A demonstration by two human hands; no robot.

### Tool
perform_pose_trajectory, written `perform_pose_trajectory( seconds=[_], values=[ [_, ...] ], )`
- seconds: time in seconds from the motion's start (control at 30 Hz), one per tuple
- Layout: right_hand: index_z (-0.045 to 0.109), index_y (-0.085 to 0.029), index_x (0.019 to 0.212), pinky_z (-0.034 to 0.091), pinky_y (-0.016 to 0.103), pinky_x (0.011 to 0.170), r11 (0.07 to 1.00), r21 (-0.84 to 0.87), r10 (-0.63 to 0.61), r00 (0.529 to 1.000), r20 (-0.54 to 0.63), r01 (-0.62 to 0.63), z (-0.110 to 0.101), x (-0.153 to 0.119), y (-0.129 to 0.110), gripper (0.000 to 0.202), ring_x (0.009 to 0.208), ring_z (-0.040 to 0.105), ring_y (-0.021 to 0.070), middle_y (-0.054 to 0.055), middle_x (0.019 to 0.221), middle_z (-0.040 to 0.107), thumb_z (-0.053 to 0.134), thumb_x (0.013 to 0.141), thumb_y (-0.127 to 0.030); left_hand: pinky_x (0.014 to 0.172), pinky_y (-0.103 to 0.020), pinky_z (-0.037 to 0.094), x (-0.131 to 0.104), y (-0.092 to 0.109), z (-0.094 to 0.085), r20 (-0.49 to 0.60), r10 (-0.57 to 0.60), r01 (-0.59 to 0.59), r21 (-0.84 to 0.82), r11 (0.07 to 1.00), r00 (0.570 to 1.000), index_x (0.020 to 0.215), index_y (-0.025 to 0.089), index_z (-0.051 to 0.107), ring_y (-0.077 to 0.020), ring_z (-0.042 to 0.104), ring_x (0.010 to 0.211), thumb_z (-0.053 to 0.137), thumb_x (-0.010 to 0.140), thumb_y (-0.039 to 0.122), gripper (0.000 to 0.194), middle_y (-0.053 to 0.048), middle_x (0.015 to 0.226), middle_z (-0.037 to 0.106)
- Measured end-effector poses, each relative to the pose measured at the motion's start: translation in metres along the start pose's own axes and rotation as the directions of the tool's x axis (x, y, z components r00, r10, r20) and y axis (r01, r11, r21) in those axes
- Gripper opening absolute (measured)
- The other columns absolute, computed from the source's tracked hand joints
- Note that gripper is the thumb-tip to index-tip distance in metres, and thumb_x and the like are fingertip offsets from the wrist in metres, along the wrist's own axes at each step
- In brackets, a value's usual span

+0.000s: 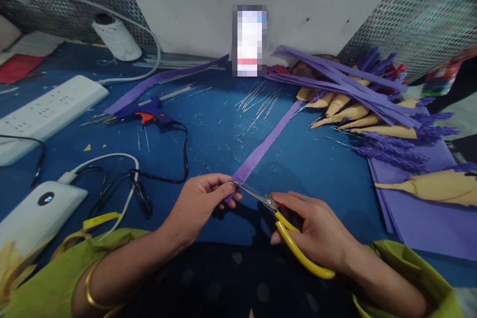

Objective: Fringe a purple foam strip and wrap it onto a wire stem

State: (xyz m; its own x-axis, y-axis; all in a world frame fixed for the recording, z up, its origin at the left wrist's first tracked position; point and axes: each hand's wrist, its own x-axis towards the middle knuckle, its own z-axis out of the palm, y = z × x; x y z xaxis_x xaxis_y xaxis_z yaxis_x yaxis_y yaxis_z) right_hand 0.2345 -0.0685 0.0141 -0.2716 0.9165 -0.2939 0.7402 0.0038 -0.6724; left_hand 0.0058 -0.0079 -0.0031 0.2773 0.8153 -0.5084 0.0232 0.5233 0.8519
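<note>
The left hand [210,196] pinches the near end of a purple strip [262,151] between thumb and fingers, while the right hand [309,223] is wrapped around a yellow-handled tool [306,254], though whether this is scissors or pliers I cannot tell. The strip slants away over the blue counter [320,164], its far end near the tan paper cones [335,104]. The likeliest trouble is a nipped thumb: the tool's tip meets the strip right beside the left fingertips, so a slip or a hurried squeeze could catch skin. The strip looks thin and crinkled, so a hard pull against the tool would probably stretch or tear it, and a loose pinch could let it twist and spoil the line of the edge. Its far end might also snag on the cones or on the thin wires [261,102] lying nearby if it is drawn in quickly. To the left, the black cord [187,151] of the glue gun [149,108] loops near the left hand; an elbow or sleeve hooking it could drag the gun across the counter, and its nozzle may be hot.
</note>
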Motion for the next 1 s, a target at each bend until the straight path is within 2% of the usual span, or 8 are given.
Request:
perform_pose_trajectory(
  seconds=[0.27,0.6,0.8,1.0],
  values=[
    [0.065,-0.028,0.108,0.044,0.027,0.066,1.0,0.008,0.004,1.0,0.013,-0.004,0.0021,0.0019,0.0,0.039,0.071,0.058,0.0156,-0.001,0.084,0.064,0.075,0.075,-0.048,0.054,-0.017,0.043,-0.001,0.0004,-0.0001,0.002,-0.006,0.006,-0.007,1.0,1.0,0.076,0.017,0.074,-0.0079,0.058,0.057,0.073,0.077,0.032,0.014,-0.001,0.069,0.072],
    [0.066,-0.024,0.105,0.048,0.026,0.07,0.996,0.017,-0.082,0.997,-0.001,0.082,0.0029,0.0015,-0.0004,0.033,0.075,0.062,0.0168,0.003,0.086,0.067,0.066,0.084,-0.05,0.055,-0.018,0.043,-0.0019,0.0023,0.0007,-0.005,-0.001,0.001,0.013,1.0,1.0,0.075,0.017,0.073,-0.0082,0.058,0.057,0.072,0.077,0.031,0.015,-0.001,0.069,0.072],
    [0.065,-0.023,0.103,0.046,0.027,0.066,0.998,0.006,-0.07,0.997,0.025,0.07,0.0013,0.0003,-0.0022,0.028,0.071,0.06,0.017,0.002,0.08,0.064,0.062,0.087,-0.046,0.055,-0.019,0.043,-0.0021,0.0024,0.0006,-0.006,-0.018,0.019,0.022,1.0,1.0,0.076,0.017,0.072,-0.0087,0.057,0.058,0.072,0.078,0.032,0.015,-0.001,0.069,0.071],
    [0.065,-0.024,0.107,0.047,0.027,0.067,0.998,-0.009,-0.064,0.998,-0.006,0.064,0.0037,0.0007,-0.0001,0.033,0.072,0.061,0.0171,0.003,0.083,0.065,0.066,0.084,-0.048,0.056,-0.02,0.042,-0.0017,0.0039,0.001,0.003,-0.008,0.008,0.044,0.999,1.0,0.073,0.016,0.071,-0.0087,0.057,0.058,0.071,0.078,0.03,0.015,-0.002,0.069,0.071]
  ],
)
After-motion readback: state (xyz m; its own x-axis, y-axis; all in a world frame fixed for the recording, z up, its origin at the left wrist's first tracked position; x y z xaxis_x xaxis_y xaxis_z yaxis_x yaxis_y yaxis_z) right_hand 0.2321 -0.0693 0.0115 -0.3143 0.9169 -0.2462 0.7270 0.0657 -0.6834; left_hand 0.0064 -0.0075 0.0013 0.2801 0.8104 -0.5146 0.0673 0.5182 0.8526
